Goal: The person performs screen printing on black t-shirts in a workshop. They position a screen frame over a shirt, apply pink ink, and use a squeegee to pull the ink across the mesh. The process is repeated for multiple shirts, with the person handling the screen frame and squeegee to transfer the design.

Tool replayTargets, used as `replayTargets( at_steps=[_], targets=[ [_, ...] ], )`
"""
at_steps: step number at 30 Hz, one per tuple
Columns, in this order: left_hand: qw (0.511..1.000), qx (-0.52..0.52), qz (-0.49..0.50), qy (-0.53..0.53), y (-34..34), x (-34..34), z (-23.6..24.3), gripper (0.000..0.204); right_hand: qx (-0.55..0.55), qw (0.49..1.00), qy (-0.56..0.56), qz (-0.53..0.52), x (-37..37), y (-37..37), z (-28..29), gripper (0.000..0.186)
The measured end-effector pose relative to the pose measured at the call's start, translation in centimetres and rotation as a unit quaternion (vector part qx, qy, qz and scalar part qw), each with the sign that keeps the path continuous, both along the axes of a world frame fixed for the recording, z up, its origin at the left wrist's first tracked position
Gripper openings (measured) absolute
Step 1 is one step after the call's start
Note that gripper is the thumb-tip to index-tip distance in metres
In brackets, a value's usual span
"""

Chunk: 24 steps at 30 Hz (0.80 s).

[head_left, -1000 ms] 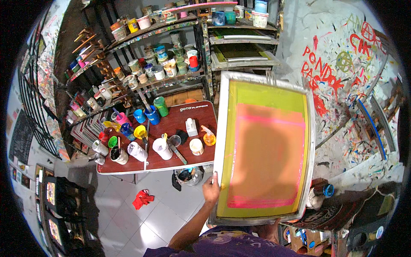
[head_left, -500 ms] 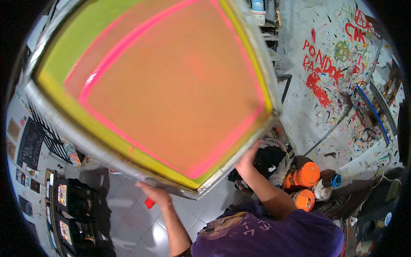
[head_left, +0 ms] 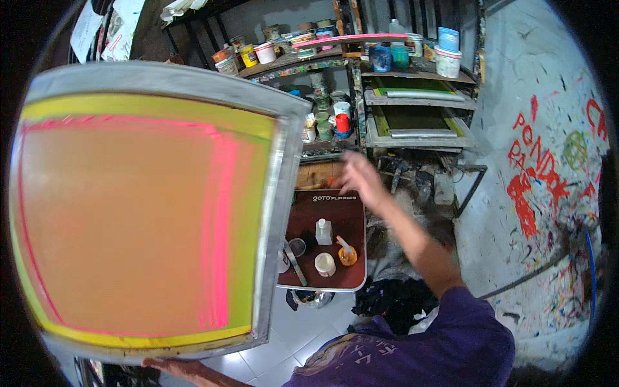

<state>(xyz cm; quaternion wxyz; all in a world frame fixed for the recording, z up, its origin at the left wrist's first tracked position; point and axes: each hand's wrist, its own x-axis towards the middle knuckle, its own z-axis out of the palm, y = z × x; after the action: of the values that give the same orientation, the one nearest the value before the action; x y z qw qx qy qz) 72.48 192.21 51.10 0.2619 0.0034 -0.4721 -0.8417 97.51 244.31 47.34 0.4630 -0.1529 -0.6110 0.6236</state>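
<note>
While in L fingers, scrn aloft

Right forearm extends far and leftward from near right; right hand raised, motion-blurred, fingers loosely apart. Left hand near left, holding grip, partly hidden; left forearm low.

The wide head view looks downward, close to the framed screen.

Left hand has a pink-smeared silkscreen by its bottom edge, right hand is empty, kinda blurry, above the table's far right corner.
</note>
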Motion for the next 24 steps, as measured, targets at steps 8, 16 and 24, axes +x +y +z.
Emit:
replayTargets(
  at_steps=[8,16,24],
  targets=[
    [0.963,-0.067,0.261,-0.032,-2.2,6.0,0.5,0.081,-0.014,0.983,0.172,-0.057,4.4,31.0,13.5,0.103],
    [0.877,-0.033,0.471,-0.086,-8.7,18.0,-0.3,0.076,-0.049,0.984,0.171,-0.014,5.8,53.0,15.9,0.045],
    [0.797,-0.086,0.594,-0.07,-18.1,28.7,-2.6,0.076,0.106,0.974,0.198,0.026,5.8,65.2,14.9,0.051]
  ],
)
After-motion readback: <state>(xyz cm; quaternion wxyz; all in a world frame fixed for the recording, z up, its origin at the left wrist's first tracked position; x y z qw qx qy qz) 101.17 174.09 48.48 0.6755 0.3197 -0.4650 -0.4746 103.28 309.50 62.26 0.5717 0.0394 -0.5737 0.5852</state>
